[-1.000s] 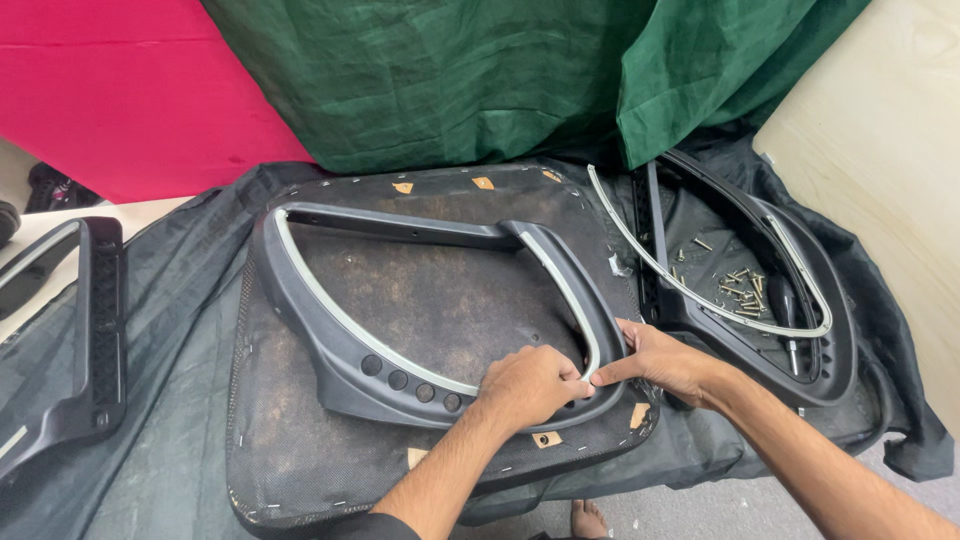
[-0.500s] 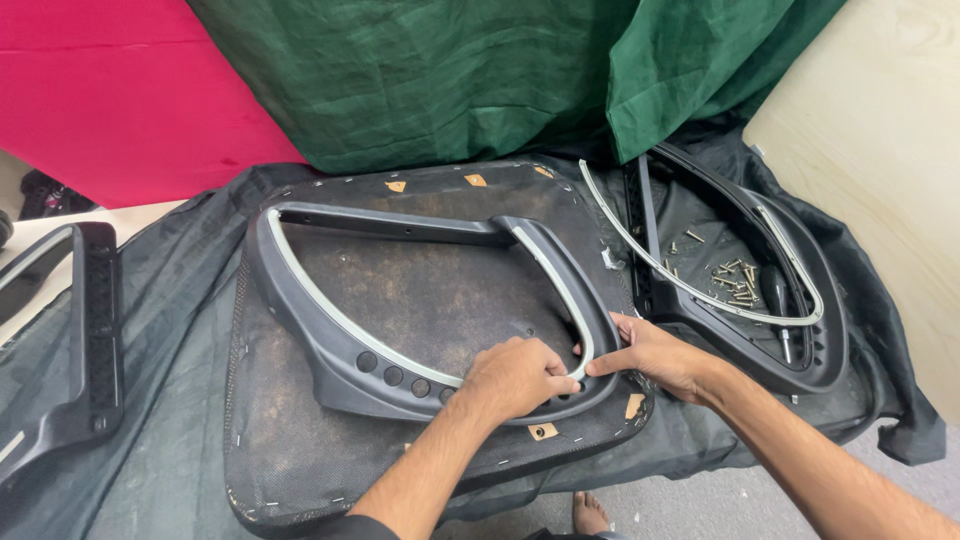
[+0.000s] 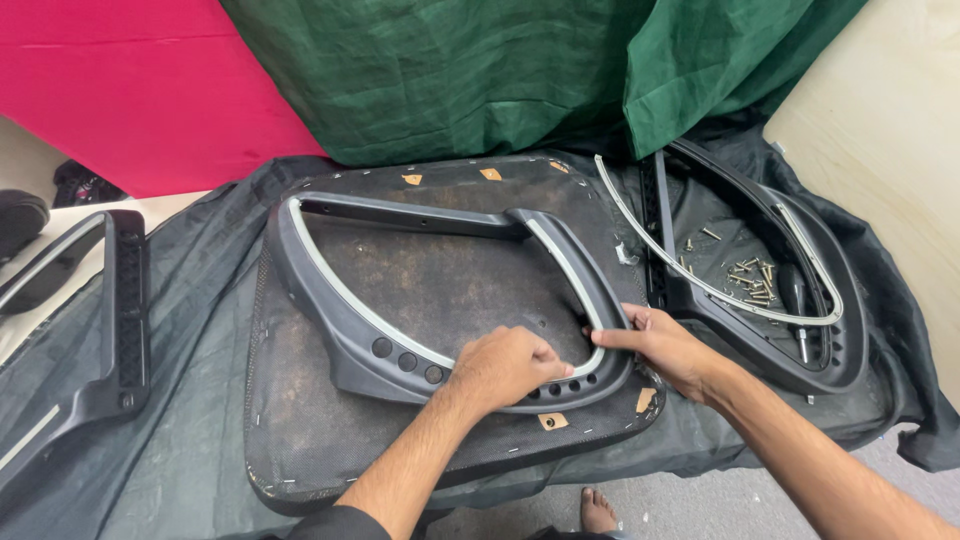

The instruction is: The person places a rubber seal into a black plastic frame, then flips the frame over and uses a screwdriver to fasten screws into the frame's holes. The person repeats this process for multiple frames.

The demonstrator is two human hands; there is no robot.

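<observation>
Both grips pinch the pale trim strip (image 3: 590,355) at the lower right curve of the dark grey curved plastic frame (image 3: 330,310): left hand (image 3: 510,365), right hand (image 3: 665,345). Strip looks seated along the frame's left sweep; this bend seems unfinished.

Left hand (image 3: 505,368) covering the grey frame's (image 3: 340,320) lower rim, fingertips perhaps tucked underneath.

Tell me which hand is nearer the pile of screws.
Right. The right hand rests on the grey frame's lower right curve, just left of the screws; the left hand sits farther left along the frame's bottom edge.
</observation>
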